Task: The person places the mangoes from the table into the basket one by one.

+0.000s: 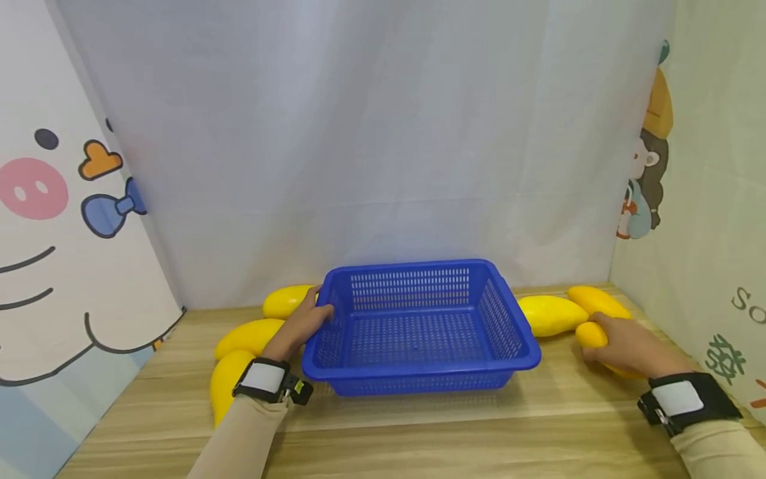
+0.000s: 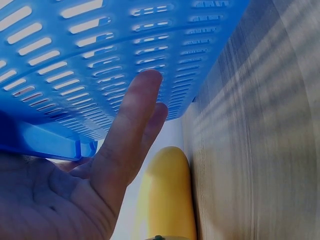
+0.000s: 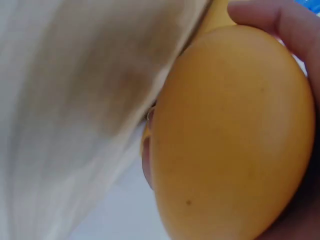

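A smooth, plump yellow mango-shaped fruit is in the person's right grip, at the right of the pale wood-grain worktop. That grip is closed round the fruit; whether the fruit touches the wood I cannot tell. The head view shows chiefly its tip, the hand covering much of the rest, while the right wrist view shows its broad, speckled side and fingertips along the far edge.

At the middle is a rectangular blue perforated plastic basket. The left grip holds its left rim: the head view shows the thumb over the rim, and the left wrist view adds nearly straight fingers along the outer wall.

Just right of the basket lies a pale yellow fruit, with a deeper yellow one behind the right grip. Three yellow fruits lie to the left. A white cloth hangs behind.
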Available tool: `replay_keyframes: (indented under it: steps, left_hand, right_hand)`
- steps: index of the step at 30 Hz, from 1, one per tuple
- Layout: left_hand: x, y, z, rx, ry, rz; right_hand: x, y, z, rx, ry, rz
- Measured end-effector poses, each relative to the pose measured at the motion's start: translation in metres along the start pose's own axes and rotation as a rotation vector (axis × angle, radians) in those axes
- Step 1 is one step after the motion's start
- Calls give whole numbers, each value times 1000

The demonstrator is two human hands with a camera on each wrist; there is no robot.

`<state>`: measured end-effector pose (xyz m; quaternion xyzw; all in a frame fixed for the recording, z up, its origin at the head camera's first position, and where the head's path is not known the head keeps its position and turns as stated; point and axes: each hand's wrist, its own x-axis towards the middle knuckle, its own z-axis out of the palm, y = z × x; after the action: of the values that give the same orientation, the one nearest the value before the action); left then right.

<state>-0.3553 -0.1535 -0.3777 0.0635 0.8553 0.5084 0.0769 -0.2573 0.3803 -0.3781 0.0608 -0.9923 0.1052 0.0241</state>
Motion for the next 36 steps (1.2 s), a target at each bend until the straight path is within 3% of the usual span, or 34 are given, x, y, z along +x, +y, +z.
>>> replay_keyframes:
  steps: [8,22,36]
  left_hand:
    - [0,0,-1,-15,-7,-8]
    - [0,2,-2,-1,-7,-12]
    - [-1,3,-1,-1,-13,-23]
  right_hand:
    - [0,-14,-18,-39,97,-77]
    - [-2,-33,-30,-40,110,-92]
    - [-3,-65,-44,-44,273,-206]
